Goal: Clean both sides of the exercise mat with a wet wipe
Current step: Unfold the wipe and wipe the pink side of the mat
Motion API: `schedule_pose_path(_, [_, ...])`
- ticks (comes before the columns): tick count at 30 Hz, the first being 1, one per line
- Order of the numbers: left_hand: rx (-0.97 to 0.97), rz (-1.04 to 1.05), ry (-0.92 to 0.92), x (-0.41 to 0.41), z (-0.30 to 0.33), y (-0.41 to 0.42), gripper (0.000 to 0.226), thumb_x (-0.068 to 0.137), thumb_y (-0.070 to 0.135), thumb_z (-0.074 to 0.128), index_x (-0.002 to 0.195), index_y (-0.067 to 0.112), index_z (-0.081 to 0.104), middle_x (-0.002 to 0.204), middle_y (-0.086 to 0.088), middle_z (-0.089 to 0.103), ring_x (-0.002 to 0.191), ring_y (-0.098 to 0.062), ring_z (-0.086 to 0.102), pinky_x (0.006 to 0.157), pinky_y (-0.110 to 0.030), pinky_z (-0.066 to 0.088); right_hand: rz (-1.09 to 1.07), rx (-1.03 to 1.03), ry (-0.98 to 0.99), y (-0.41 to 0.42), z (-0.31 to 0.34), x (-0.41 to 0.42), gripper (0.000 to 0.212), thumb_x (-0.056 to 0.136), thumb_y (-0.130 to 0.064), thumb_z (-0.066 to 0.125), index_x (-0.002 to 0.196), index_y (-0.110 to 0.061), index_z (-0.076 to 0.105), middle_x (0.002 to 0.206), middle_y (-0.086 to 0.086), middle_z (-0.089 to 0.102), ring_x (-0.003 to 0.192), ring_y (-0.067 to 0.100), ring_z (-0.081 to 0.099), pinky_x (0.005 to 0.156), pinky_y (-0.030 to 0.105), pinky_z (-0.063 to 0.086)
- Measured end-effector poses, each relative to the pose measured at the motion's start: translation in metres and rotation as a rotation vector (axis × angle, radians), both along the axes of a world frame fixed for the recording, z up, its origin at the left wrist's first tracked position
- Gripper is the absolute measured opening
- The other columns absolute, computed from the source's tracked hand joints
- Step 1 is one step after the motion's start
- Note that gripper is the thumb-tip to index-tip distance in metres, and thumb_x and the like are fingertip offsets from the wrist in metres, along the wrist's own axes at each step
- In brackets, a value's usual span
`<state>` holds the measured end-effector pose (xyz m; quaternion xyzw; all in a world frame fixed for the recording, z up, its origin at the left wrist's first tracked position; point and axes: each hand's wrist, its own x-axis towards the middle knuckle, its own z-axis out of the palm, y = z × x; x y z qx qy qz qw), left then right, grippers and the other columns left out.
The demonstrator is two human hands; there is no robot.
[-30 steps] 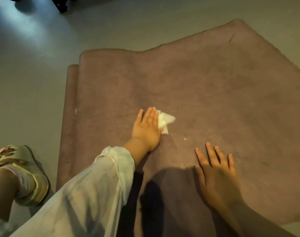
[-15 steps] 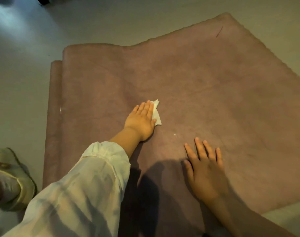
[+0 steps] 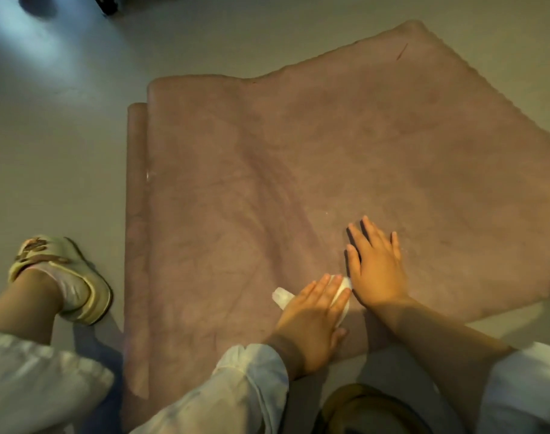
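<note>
A dusty pink exercise mat [image 3: 298, 170] lies spread on the floor, with a second layer of it showing along its left edge. My left hand [image 3: 311, 321] presses flat on a white wet wipe [image 3: 283, 296] near the mat's front edge; the wipe sticks out on both sides of the fingers. My right hand [image 3: 377, 267] rests flat on the mat just right of the wipe, fingers spread, holding nothing.
The mat lies on a grey floor [image 3: 64, 151]. My left foot in a pale sandal [image 3: 67, 277] stands on the floor left of the mat. A dark rounded object [image 3: 371, 411] sits at the bottom edge. Something dark is at the top left corner.
My left hand has dragged the wipe back toward me, from the mat's middle to its front edge beside my right hand. The view has shifted.
</note>
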<state>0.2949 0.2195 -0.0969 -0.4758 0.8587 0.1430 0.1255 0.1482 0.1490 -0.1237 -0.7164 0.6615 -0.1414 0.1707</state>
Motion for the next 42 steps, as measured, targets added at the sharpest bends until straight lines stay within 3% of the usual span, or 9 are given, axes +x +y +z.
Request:
schedule_pose_path(8, [-0.146,0.267,-0.081,0.051,0.017,0.006,0.055,0.083,0.033,0.032,0.121,0.009,0.064,0.128,-0.005,0.061,0.116,-0.02,0.059,0.095,-0.04,0.046,-0.028,-0.106,0.006,0.006,-0.005,0.0,0.043,0.091,-0.031,0.038,0.112,-0.012,0.07,0.134,0.015,0.054,0.127,0.032,0.048,0.111,0.055,0.014])
schedule_pose_path(12, [-0.242,0.605,-0.105,0.084,0.019,0.017,0.069,0.09,0.04,0.001,0.149,0.007,0.016,0.157,-0.005,0.011,0.145,-0.02,0.013,0.116,-0.034,0.005,-0.004,-0.144,-0.058,0.009,-0.006,0.002,0.015,0.087,-0.017,0.065,0.092,-0.009,0.076,0.13,0.016,0.058,0.126,0.033,0.049,0.112,0.051,0.013])
schedule_pose_path(15, [-0.279,0.823,0.03,0.086,0.014,0.03,0.054,0.103,0.029,0.017,0.15,0.008,0.004,0.159,-0.006,0.002,0.146,-0.018,0.001,0.116,-0.029,-0.004,0.068,-0.189,-0.104,0.012,-0.006,0.003,0.005,0.077,-0.009,0.076,0.081,-0.006,0.076,0.116,0.016,0.066,0.116,0.035,0.057,0.107,0.052,0.022])
schedule_pose_path(20, [-0.198,0.483,0.336,0.04,0.004,0.048,0.05,0.099,0.019,0.031,0.147,0.009,0.019,0.154,-0.001,0.019,0.143,-0.013,0.02,0.114,-0.023,-0.002,0.206,-0.192,-0.207,0.022,-0.002,0.006,0.012,0.071,-0.009,0.08,0.066,-0.003,0.07,0.081,0.013,0.07,0.077,0.032,0.067,0.077,0.039,0.054])
schedule_pose_path(23, [-0.028,0.182,0.399,0.004,0.004,0.047,0.056,0.09,0.033,0.026,0.139,0.012,0.044,0.142,-0.004,0.047,0.132,-0.012,0.042,0.117,-0.03,0.01,0.229,-0.16,-0.266,0.032,0.0,0.009,0.029,0.084,-0.026,0.059,0.065,-0.006,0.067,0.068,0.008,0.064,0.065,0.027,0.062,0.061,0.027,0.05])
schedule_pose_path(28, [0.132,0.887,1.012,-0.025,0.02,0.012,0.035,0.1,0.025,0.039,0.118,0.005,0.061,0.118,-0.008,0.058,0.107,0.002,0.053,0.098,-0.026,0.04,0.033,0.004,-0.542,0.037,0.02,0.013,0.035,0.093,-0.032,0.042,0.076,-0.012,0.064,0.073,0.008,0.061,0.069,0.025,0.058,0.065,0.03,0.039])
schedule_pose_path(32, [0.4,1.31,1.395,-0.023,0.031,-0.012,0.033,0.101,0.023,0.042,0.114,-0.001,0.061,0.109,-0.022,0.066,0.104,-0.035,0.062,0.095,-0.046,0.048,-0.111,0.229,-0.855,0.032,0.034,0.016,0.003,0.091,-0.025,0.062,0.092,-0.026,0.059,0.083,-0.006,0.064,0.076,0.009,0.061,0.07,0.021,0.05])
schedule_pose_path(37, [0.201,1.254,1.196,-0.008,0.033,-0.027,0.02,0.099,0.011,0.045,0.097,0.009,0.064,0.091,-0.005,0.066,0.085,-0.017,0.062,0.065,-0.01,0.048,-0.212,0.257,-0.708,0.013,0.04,0.004,0.009,0.082,-0.014,0.071,0.083,-0.018,0.063,0.077,-0.001,0.062,0.074,0.014,0.057,0.057,0.012,0.04])
schedule_pose_path(42, [-0.156,0.792,0.66,0.025,0.019,-0.029,0.021,0.088,0.003,0.061,0.107,0.004,0.069,0.111,-0.011,0.062,0.1,-0.017,0.054,0.088,-0.001,0.03,-0.177,0.22,-0.308,0.003,0.037,-0.02,0.023,0.087,-0.02,0.064,0.11,-0.013,0.063,0.104,0.006,0.062,0.1,0.026,0.058,0.08,0.031,0.044])
